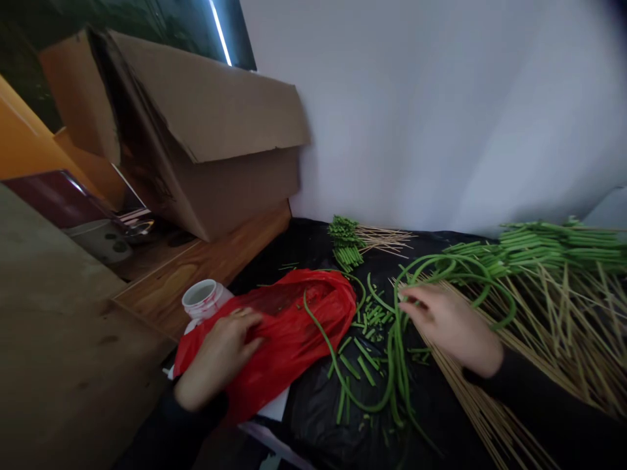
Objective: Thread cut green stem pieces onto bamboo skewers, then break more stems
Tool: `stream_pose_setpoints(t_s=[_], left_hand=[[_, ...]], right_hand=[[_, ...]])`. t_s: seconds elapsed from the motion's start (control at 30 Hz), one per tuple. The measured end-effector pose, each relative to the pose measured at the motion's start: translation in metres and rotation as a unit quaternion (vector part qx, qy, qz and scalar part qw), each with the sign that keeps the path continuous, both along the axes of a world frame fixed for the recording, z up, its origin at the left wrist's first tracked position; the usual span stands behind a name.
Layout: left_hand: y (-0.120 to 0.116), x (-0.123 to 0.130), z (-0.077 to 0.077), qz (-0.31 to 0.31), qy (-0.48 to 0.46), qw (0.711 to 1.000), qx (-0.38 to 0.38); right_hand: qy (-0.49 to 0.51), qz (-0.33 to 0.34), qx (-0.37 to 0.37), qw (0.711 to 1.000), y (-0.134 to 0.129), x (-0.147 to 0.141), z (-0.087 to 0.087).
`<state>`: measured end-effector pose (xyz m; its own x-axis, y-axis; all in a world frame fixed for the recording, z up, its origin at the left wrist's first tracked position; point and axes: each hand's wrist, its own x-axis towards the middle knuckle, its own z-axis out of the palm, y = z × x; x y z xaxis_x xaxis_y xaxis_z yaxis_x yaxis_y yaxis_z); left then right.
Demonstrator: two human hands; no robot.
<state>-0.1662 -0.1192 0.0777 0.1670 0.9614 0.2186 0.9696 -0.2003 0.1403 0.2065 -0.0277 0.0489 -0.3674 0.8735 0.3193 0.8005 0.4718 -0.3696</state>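
My right hand (453, 326) is closed, its thumb and fingertips pinching a bunch of long, curling garlic scapes (401, 365). The stems loop over the wrist and trail down onto black plastic sheeting. On the left, a red plastic bag (289, 326) lies with its mouth turned to the right, and one scape curves out of it. Over the bag is my left hand (220, 356), thumb and fingers apart; whether it presses on the plastic is hard to tell. Short cut scape pieces (365, 362) are scattered between the bag and the bunch.
Skewered green bundles lie at the back (347, 241) and in a large pile on the right (563, 245). Bare bamboo skewers (470, 398) run beneath my right arm. A white cup-like container (200, 297) stands left of the bag. Behind are a cardboard box (235, 189) and a white wall.
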Motion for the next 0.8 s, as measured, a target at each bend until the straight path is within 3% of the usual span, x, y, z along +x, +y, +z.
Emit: stream_pose_setpoints(t_s=[0.1, 0.2, 0.27, 0.37, 0.5, 0.63, 0.7, 0.77, 0.8], left_hand=[[-0.004, 0.008, 0.017, -0.012, -0.052, 0.997, 0.058], [-0.007, 0.02, 0.028, -0.004, -0.113, 0.988, 0.101], [-0.008, 0.022, 0.032, 0.021, -0.142, 0.983, 0.118], [-0.009, 0.012, 0.038, 0.095, -0.155, 0.97, 0.162], [-0.013, -0.009, 0.047, 0.209, -0.178, 0.935, 0.225], [-0.017, -0.017, 0.05, 0.257, -0.241, 0.893, 0.28], [-0.021, -0.016, 0.047, 0.267, -0.211, 0.887, 0.312], [-0.025, -0.014, 0.041, 0.252, -0.153, 0.883, 0.365], [-0.027, -0.012, 0.037, 0.217, -0.117, 0.898, 0.364]], right_hand=[[0.026, 0.087, -0.056, 0.994, -0.025, -0.057, 0.005], [0.053, 0.108, -0.083, 0.989, -0.036, -0.106, -0.005], [0.057, 0.106, -0.11, 0.987, -0.034, -0.121, -0.015], [0.08, 0.105, -0.11, 0.985, -0.022, -0.116, -0.029], [0.112, 0.074, -0.107, 0.985, -0.007, -0.081, -0.05], [0.093, 0.059, -0.121, 0.986, 0.001, -0.058, -0.068], [0.125, 0.05, -0.118, 0.984, 0.005, -0.056, -0.064], [0.203, 0.033, -0.102, 0.973, 0.006, -0.059, -0.046], [0.253, 0.022, -0.108, 0.961, 0.006, -0.061, -0.034]])
